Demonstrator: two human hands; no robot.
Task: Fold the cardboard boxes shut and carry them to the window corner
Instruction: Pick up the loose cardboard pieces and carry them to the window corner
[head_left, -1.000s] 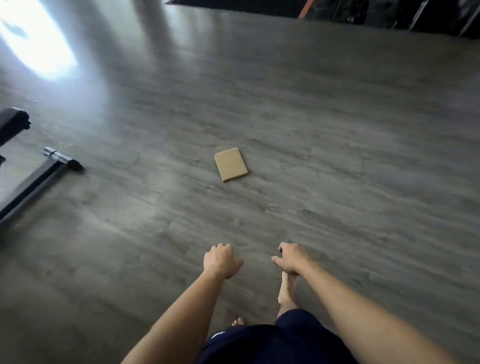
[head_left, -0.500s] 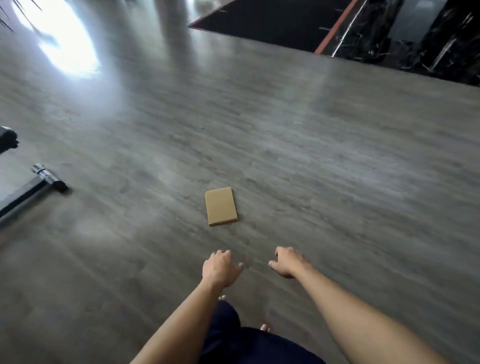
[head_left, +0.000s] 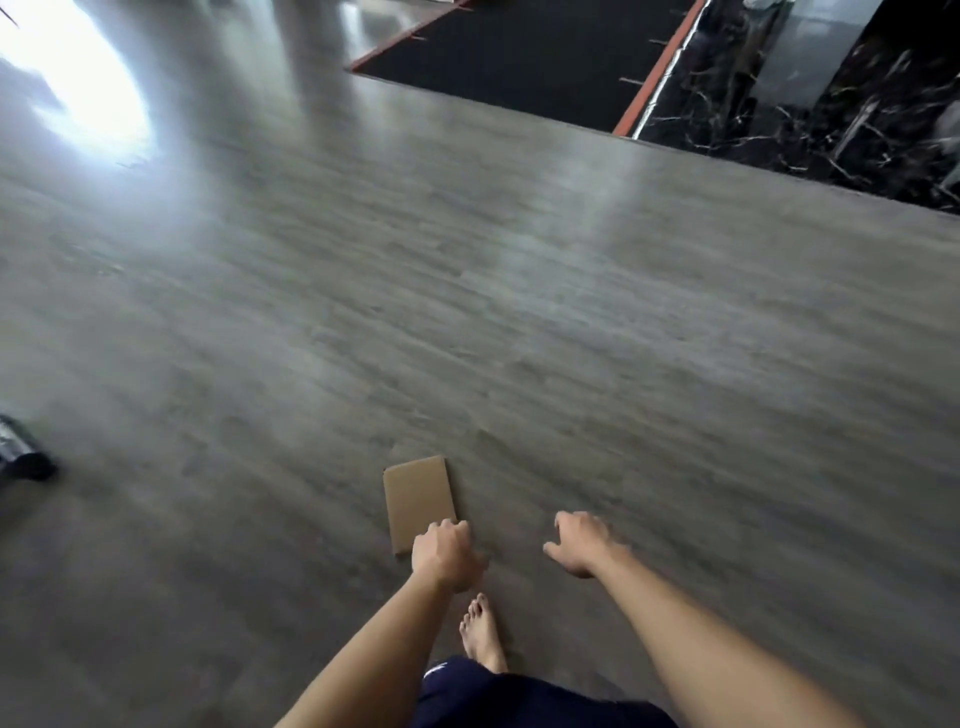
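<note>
A small flat brown cardboard box (head_left: 418, 498) lies on the grey wood floor just ahead of me. My left hand (head_left: 445, 553) hangs in front of its near right corner with fingers loosely curled and holds nothing; whether it touches the box I cannot tell. My right hand (head_left: 581, 543) is stretched out to the right of the box, fingers relaxed and empty. My bare foot (head_left: 480, 631) stands below the hands.
A black metal leg of some equipment (head_left: 21, 457) juts in at the left edge. A black mat with an orange border (head_left: 519, 57) and dark marble wall (head_left: 810, 104) lie at the far right. Bright glare (head_left: 78, 88) falls on the floor at the far left.
I have walked toward the cardboard box, which now lies right at my hands instead of well ahead. Both hands stay out in front, empty.
</note>
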